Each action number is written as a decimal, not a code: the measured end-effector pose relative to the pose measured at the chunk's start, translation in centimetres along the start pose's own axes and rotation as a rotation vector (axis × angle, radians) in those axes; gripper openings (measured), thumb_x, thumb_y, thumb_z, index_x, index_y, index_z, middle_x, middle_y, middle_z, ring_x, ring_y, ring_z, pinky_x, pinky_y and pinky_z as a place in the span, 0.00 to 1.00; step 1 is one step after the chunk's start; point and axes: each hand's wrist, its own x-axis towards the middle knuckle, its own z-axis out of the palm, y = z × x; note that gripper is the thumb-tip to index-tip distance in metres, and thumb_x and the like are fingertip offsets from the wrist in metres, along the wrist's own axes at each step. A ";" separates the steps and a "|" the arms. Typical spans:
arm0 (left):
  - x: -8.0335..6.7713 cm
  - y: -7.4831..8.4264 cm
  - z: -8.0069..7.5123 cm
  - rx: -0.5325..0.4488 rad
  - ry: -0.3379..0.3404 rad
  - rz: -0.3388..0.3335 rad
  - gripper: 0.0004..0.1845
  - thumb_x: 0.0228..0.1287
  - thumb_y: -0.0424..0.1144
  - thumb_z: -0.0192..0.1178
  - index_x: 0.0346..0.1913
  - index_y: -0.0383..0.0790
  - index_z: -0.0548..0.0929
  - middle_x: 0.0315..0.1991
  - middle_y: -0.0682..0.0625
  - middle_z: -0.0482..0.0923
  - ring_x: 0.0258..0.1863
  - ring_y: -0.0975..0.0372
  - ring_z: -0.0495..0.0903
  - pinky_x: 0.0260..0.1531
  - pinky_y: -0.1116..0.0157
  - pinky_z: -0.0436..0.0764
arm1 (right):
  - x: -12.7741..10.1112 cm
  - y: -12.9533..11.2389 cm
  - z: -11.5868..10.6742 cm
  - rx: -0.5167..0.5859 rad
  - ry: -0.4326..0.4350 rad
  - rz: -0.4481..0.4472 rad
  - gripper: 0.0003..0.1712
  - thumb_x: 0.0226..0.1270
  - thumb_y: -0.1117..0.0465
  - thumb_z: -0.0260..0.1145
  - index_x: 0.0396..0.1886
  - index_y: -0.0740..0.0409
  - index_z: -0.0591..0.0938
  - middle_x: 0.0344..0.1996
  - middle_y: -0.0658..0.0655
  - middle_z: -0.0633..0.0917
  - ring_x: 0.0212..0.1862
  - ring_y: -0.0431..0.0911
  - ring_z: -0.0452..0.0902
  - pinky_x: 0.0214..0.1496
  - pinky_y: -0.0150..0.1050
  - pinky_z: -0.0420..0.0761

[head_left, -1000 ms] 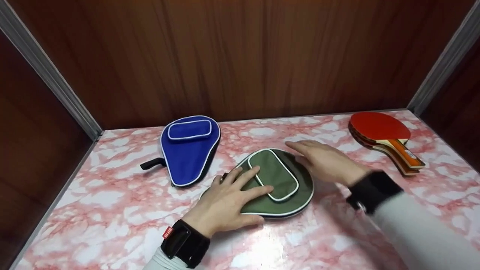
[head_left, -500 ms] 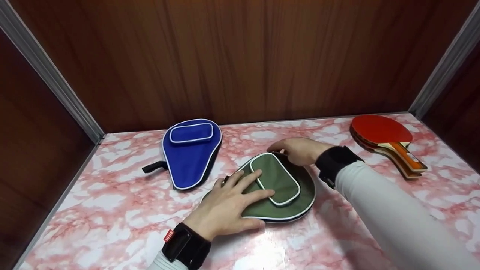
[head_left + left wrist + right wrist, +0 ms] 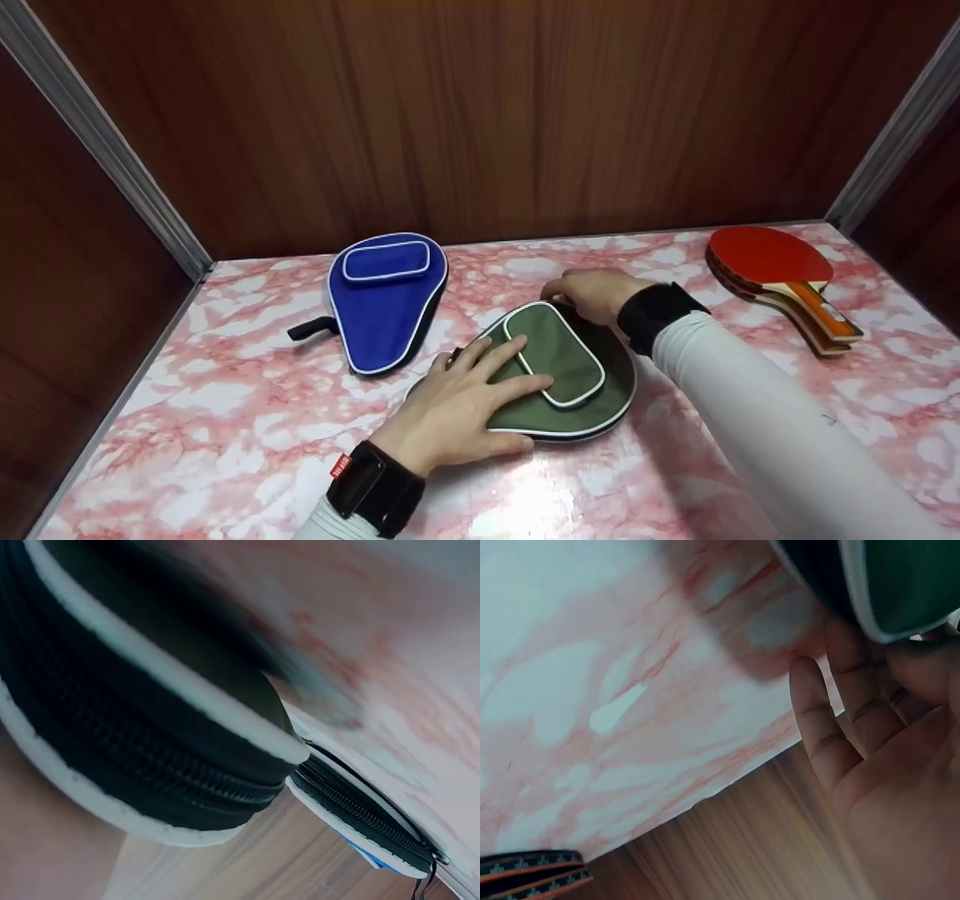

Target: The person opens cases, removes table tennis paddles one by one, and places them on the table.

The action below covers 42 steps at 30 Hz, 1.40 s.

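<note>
A green table tennis paddle case (image 3: 562, 356) with white piping and a raised pocket lies on the marbled table. My left hand (image 3: 454, 412) rests across its narrow end with fingers spread, two fingertips on the pocket. At the far edge of the case, my right hand (image 3: 596, 294) bends its fingers in and pinches at the rim. The right wrist view has the thumb and fingers of that hand (image 3: 900, 765) right at the piped edge; what lies between the fingertips is hidden. A black zipper (image 3: 150, 742) runs along the case's side in the left wrist view.
To the left lies a blue paddle case (image 3: 386, 307) with a black strap (image 3: 313, 328). At the back right, two paddles (image 3: 772, 256) are stacked, the upper one red. Wooden panels (image 3: 495, 120) stand behind and at both sides of the table (image 3: 247, 420).
My right hand has come in leftward from the case's right side to its far edge, and its fingers have bent in there. My left hand has stayed put on the case.
</note>
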 end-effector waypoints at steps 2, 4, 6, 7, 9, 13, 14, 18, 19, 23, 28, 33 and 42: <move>0.0 0.0 0.0 0.000 -0.003 0.001 0.41 0.66 0.71 0.69 0.82 0.76 0.71 0.89 0.51 0.55 0.86 0.44 0.55 0.65 0.33 0.72 | -0.2 0.2 0.0 0.002 0.021 -0.010 0.19 0.75 0.72 0.64 0.55 0.49 0.90 0.42 0.57 0.86 0.45 0.55 0.85 0.53 0.56 0.84; 0.0 -0.1 0.0 -0.008 -0.004 0.007 0.42 0.65 0.71 0.70 0.82 0.77 0.71 0.89 0.51 0.55 0.86 0.44 0.55 0.65 0.33 0.72 | -0.5 0.4 0.0 0.010 0.030 -0.020 0.18 0.75 0.71 0.65 0.53 0.48 0.91 0.42 0.56 0.86 0.43 0.53 0.85 0.51 0.55 0.84; -0.1 -0.2 -0.1 -0.022 -0.007 0.017 0.42 0.65 0.70 0.71 0.81 0.76 0.72 0.89 0.51 0.56 0.86 0.44 0.55 0.65 0.33 0.72 | -0.7 0.8 0.0 0.013 0.041 -0.044 0.17 0.75 0.70 0.66 0.52 0.47 0.91 0.42 0.56 0.86 0.43 0.53 0.85 0.50 0.54 0.85; -0.1 -0.2 -0.1 -0.032 -0.009 0.022 0.42 0.64 0.70 0.71 0.81 0.76 0.72 0.89 0.51 0.56 0.86 0.45 0.54 0.65 0.33 0.72 | -0.7 1.0 0.0 0.016 0.044 -0.058 0.17 0.74 0.70 0.67 0.52 0.47 0.91 0.42 0.56 0.86 0.42 0.52 0.85 0.50 0.54 0.85; -0.2 -0.3 -0.2 -0.055 -0.014 0.032 0.41 0.64 0.70 0.72 0.81 0.77 0.73 0.88 0.52 0.56 0.87 0.45 0.54 0.66 0.33 0.71 | -0.8 1.4 0.0 0.025 0.051 -0.094 0.17 0.74 0.71 0.67 0.52 0.47 0.92 0.41 0.56 0.86 0.42 0.52 0.84 0.50 0.54 0.85; -0.3 -0.5 -0.4 -0.084 -0.019 0.047 0.40 0.64 0.70 0.73 0.80 0.77 0.74 0.88 0.53 0.57 0.87 0.47 0.54 0.67 0.33 0.71 | -0.6 2.1 0.2 0.051 0.061 -0.155 0.18 0.69 0.74 0.68 0.50 0.50 0.92 0.39 0.56 0.86 0.41 0.52 0.85 0.49 0.54 0.85; -0.3 -0.5 -0.4 -0.087 -0.018 0.050 0.40 0.64 0.70 0.73 0.80 0.77 0.74 0.88 0.53 0.57 0.87 0.47 0.54 0.66 0.34 0.71 | -0.6 2.1 0.3 0.051 0.064 -0.161 0.18 0.69 0.74 0.68 0.49 0.51 0.93 0.38 0.55 0.85 0.41 0.51 0.85 0.49 0.54 0.85; -0.4 -0.5 -0.4 -0.085 -0.009 0.056 0.40 0.64 0.70 0.73 0.79 0.76 0.75 0.88 0.53 0.57 0.87 0.47 0.54 0.66 0.36 0.72 | -0.4 1.9 0.7 0.008 0.086 -0.161 0.15 0.70 0.72 0.69 0.46 0.50 0.92 0.37 0.53 0.85 0.42 0.50 0.85 0.49 0.53 0.85; -0.4 -0.5 -0.3 -0.087 -0.009 0.057 0.40 0.64 0.70 0.73 0.79 0.76 0.75 0.88 0.53 0.57 0.87 0.47 0.55 0.65 0.36 0.72 | -0.3 1.9 0.8 -0.006 0.096 -0.165 0.14 0.71 0.72 0.69 0.45 0.49 0.92 0.37 0.52 0.85 0.42 0.50 0.85 0.49 0.53 0.85; -0.4 -0.4 -0.3 -0.088 -0.012 0.054 0.40 0.64 0.70 0.73 0.80 0.77 0.74 0.88 0.53 0.57 0.86 0.48 0.56 0.65 0.34 0.72 | -0.2 1.7 1.3 -0.058 0.139 -0.172 0.11 0.71 0.71 0.71 0.42 0.50 0.92 0.37 0.53 0.86 0.43 0.52 0.86 0.49 0.54 0.86; -0.3 -0.5 -0.3 -0.084 -0.014 0.043 0.40 0.65 0.70 0.72 0.80 0.78 0.74 0.88 0.55 0.56 0.86 0.48 0.56 0.65 0.32 0.72 | -0.1 1.9 1.8 -0.128 0.183 -0.172 0.10 0.69 0.69 0.72 0.39 0.48 0.90 0.35 0.52 0.84 0.39 0.53 0.86 0.44 0.53 0.86; -0.3 -0.4 -0.3 -0.079 -0.010 0.049 0.40 0.64 0.70 0.73 0.80 0.77 0.74 0.88 0.53 0.57 0.86 0.48 0.56 0.64 0.34 0.73 | -0.5 2.0 2.0 -0.201 0.211 -0.202 0.09 0.67 0.69 0.71 0.36 0.49 0.87 0.33 0.55 0.85 0.38 0.55 0.87 0.42 0.55 0.86; -0.4 -0.4 -0.4 -0.082 -0.006 0.044 0.40 0.64 0.70 0.73 0.79 0.77 0.75 0.88 0.53 0.57 0.86 0.47 0.56 0.64 0.35 0.73 | -1.8 2.6 2.3 -0.217 0.247 -0.197 0.09 0.68 0.70 0.71 0.35 0.49 0.85 0.33 0.54 0.87 0.41 0.55 0.89 0.44 0.57 0.86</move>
